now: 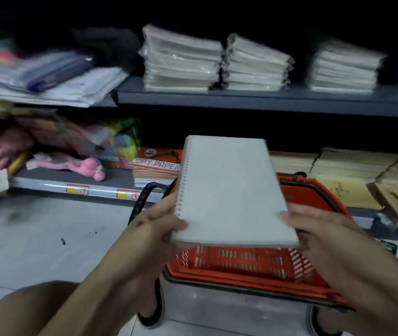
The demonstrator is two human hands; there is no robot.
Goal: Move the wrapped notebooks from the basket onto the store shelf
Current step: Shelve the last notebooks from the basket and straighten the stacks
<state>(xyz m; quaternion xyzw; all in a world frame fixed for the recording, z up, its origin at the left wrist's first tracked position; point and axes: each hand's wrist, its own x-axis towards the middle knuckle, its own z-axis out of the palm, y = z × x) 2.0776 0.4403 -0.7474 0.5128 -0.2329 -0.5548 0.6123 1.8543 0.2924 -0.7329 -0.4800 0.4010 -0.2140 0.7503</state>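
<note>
Left hand (154,221) fingers and right hand (314,229) fingers close on the near corners of a spiral-bound notebook (232,190), pale matte cover, wire coil along its left edge, held flat at frame centre above the orange basket (253,265). The slotted plastic basket sits on a pale tiled floor (47,238). Beyond, in the upper half of the frame, a grey metal shelf (266,97) carries three glossy stacks of wrapped notebooks (181,61), dark room behind
</note>
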